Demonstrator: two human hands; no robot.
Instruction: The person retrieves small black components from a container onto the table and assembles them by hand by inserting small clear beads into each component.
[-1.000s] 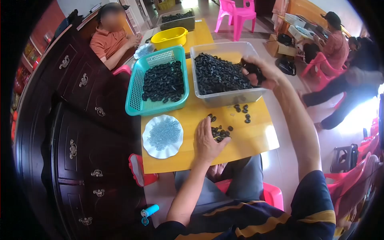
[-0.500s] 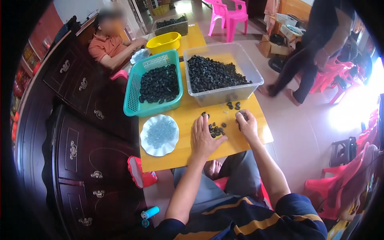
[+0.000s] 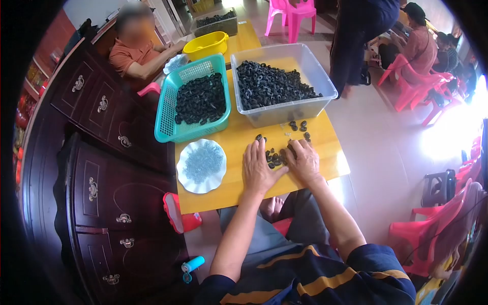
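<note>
Yellow worktop (image 3: 328,152), near side of the clear bin (image 3: 284,118): loose black pieces (image 3: 274,159) lie between my hands, more closely bracketed since my right hand (image 3: 306,165) moved inward. My left hand's (image 3: 258,172) fingers stand apart; whether my curled right fingers clamp any pieces, I cannot tell.

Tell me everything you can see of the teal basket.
The teal basket is an open, roughly rectangular tub, apparently plastic, with mesh-like perforated walls and a smooth rim. It stands upright on the yellow table, its long sides running away from the person. Black pieces lie heaped inside, leaving some of the left side bare. The clear bin is close on its right; whether they touch is unclear. The white plate sits in front. Neither hand touches it.
</note>
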